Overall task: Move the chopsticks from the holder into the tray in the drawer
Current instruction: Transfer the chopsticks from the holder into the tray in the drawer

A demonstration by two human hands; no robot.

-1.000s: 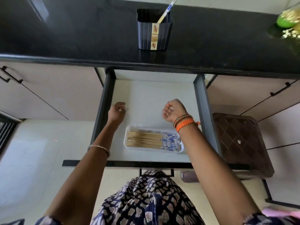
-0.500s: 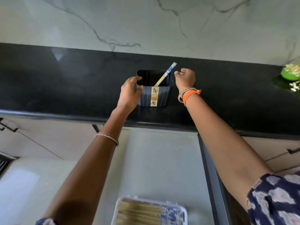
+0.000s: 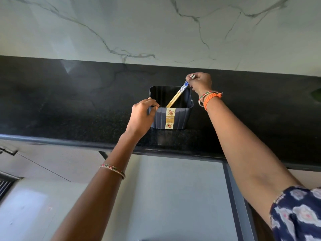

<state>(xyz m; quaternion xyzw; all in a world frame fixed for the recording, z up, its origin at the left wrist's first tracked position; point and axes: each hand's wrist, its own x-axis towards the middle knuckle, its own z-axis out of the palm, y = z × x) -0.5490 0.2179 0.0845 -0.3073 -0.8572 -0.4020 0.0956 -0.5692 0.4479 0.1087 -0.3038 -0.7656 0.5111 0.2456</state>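
A dark square holder (image 3: 180, 117) with a floral label stands on the black counter (image 3: 69, 105). A pair of wooden chopsticks (image 3: 175, 98) with blue-patterned tops leans inside it, tips down. My right hand (image 3: 199, 83) pinches the patterned top end of the chopsticks above the holder's far right corner. My left hand (image 3: 142, 117) grips the holder's near left rim and wall. The tray is out of view below the frame.
The open drawer (image 3: 173, 197) with its pale floor and grey right rail (image 3: 238, 202) lies below the counter edge. A marble wall (image 3: 156, 28) rises behind the counter. Cabinet fronts with a dark handle (image 3: 8, 151) sit at the left.
Both hands rose from the drawer to the counter. My left hand took hold of the holder and my right hand closed on the chopsticks' top end. The view tilted up, hiding the tray.
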